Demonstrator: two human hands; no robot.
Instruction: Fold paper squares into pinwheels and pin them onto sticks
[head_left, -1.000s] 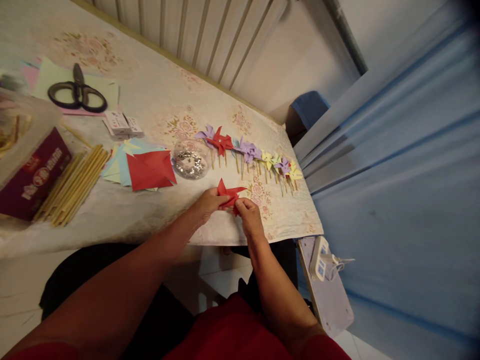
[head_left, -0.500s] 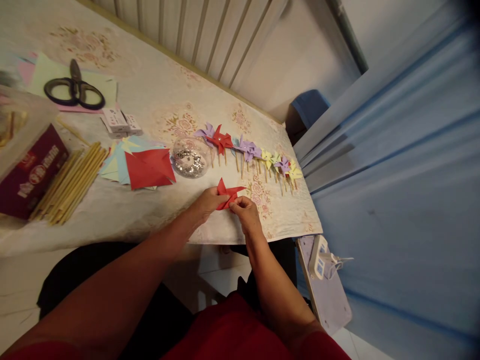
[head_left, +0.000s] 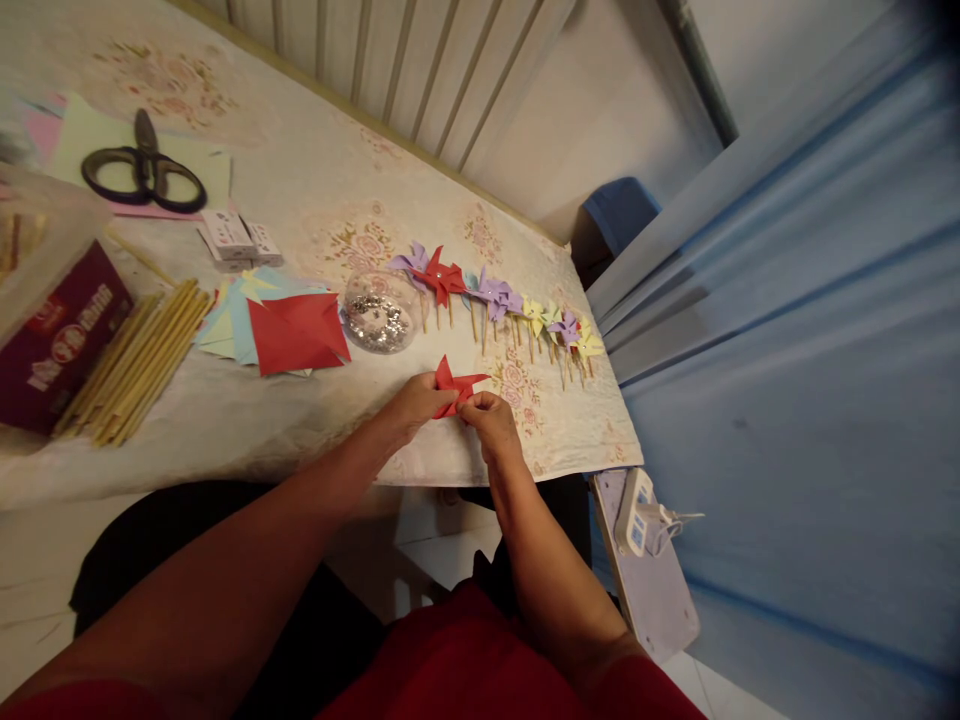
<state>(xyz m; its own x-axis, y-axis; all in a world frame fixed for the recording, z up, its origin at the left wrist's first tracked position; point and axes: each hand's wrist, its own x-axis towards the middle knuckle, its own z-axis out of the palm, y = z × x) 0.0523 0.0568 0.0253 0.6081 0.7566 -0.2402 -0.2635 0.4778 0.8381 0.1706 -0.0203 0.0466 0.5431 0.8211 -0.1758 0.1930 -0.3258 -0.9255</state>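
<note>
Both my hands hold a red paper pinwheel (head_left: 454,383) just above the table's near edge. My left hand (head_left: 415,402) grips its left side and my right hand (head_left: 489,420) pinches its right side, fingers folded over the paper. Behind them a row of finished pinwheels on sticks (head_left: 499,300) in purple, red and yellow lies across the floral tablecloth (head_left: 315,200). A clear bag of shiny small pieces (head_left: 380,318) sits just left of that row.
Red and pastel cut paper squares (head_left: 289,330) lie left of the bag. A bundle of wooden sticks (head_left: 139,360), a dark red box (head_left: 56,335), small white boxes (head_left: 236,238) and black scissors (head_left: 146,180) on coloured paper lie farther left. A power strip (head_left: 630,510) sits on a stool at right.
My right hand has shifted slightly up and left along the red pinwheel, closing toward my left hand. The view has drifted a little; nothing else on the table moved.
</note>
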